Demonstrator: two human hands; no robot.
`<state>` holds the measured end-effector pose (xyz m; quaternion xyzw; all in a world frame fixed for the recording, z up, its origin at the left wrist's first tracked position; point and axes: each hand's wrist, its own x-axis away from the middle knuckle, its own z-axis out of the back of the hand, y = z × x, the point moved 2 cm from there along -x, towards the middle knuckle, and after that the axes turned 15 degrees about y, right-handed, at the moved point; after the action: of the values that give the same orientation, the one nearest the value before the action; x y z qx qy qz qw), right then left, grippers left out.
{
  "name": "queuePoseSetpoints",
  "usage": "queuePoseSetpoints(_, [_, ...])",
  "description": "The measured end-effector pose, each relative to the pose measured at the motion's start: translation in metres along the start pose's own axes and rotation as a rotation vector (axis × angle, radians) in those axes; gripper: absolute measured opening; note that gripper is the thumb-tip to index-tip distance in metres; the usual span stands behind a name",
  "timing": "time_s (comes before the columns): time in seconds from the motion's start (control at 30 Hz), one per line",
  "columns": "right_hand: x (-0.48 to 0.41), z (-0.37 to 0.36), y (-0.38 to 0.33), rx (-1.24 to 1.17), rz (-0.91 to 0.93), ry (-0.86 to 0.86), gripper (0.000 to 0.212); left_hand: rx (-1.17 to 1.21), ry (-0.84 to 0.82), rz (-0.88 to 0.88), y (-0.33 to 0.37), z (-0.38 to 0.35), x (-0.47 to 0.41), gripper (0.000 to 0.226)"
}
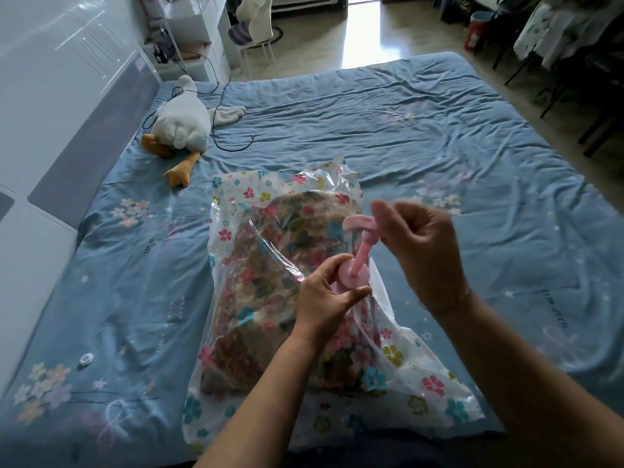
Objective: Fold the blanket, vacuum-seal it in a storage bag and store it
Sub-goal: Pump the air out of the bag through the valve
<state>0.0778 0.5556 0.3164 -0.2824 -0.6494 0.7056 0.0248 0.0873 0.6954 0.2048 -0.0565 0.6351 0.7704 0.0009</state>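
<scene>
A clear storage bag (429,383) printed with coloured flowers lies on the bed in front of me. Inside it sits the folded brown floral blanket (266,265). A pink hand pump (358,255) stands upright on the bag, its handle raised on the extended rod. My left hand (324,295) grips the pump's round body from the left. My right hand (415,238) holds the pump's T-shaped handle at the top. The bag looks loose and crinkled around the blanket.
The bed (439,136) has a blue sheet with flower prints. A white plush goose (179,123) and a black cable (233,143) lie at the far left. A small white cap (86,359) rests on the sheet at left. A chair (253,32) stands beyond the bed.
</scene>
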Motion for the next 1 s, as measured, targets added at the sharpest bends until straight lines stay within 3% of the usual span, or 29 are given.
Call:
queuePoseSetpoints(0.13, [0.019, -0.002, 0.052, 0.417, -0.212, -0.143, 0.053, 0.031, 0.006, 0.001, 0.0, 0.001, 0.003, 0.051])
queuePoseSetpoints(0.33, [-0.008, 0.004, -0.019, 0.014, 0.092, 0.062, 0.059, 0.027, 0.003, 0.007, 0.0, 0.002, 0.0, 0.056])
queuePoseSetpoints(0.4, [0.01, 0.001, 0.011, 0.114, 0.039, 0.056, 0.062, 0.015, 0.01, 0.004, -0.001, 0.0, 0.003, 0.055])
queuePoseSetpoints(0.47, [0.026, -0.001, 0.046, 0.353, -0.136, -0.066, 0.068, 0.0, 0.009, -0.009, -0.002, -0.002, 0.007, 0.053])
queuePoseSetpoints(0.53, [0.026, 0.002, 0.054, 0.438, -0.199, -0.093, 0.059, 0.014, 0.012, -0.004, -0.002, -0.001, 0.008, 0.052])
queuePoseSetpoints(0.67, [-0.003, 0.006, -0.018, -0.04, 0.022, 0.09, 0.053, 0.015, 0.004, 0.002, -0.001, 0.001, 0.001, 0.056])
queuePoseSetpoints(0.73, [-0.001, 0.003, -0.02, -0.136, 0.086, 0.121, 0.046, -0.013, -0.005, -0.012, -0.001, 0.001, 0.002, 0.056])
queuePoseSetpoints(0.9, [0.035, -0.002, 0.06, 0.412, -0.216, -0.104, 0.06, -0.015, -0.002, -0.001, -0.004, -0.001, 0.005, 0.053])
queuePoseSetpoints(1.0, [0.016, 0.001, 0.026, 0.37, -0.086, -0.006, 0.052, 0.014, 0.007, 0.009, -0.002, 0.0, 0.002, 0.055])
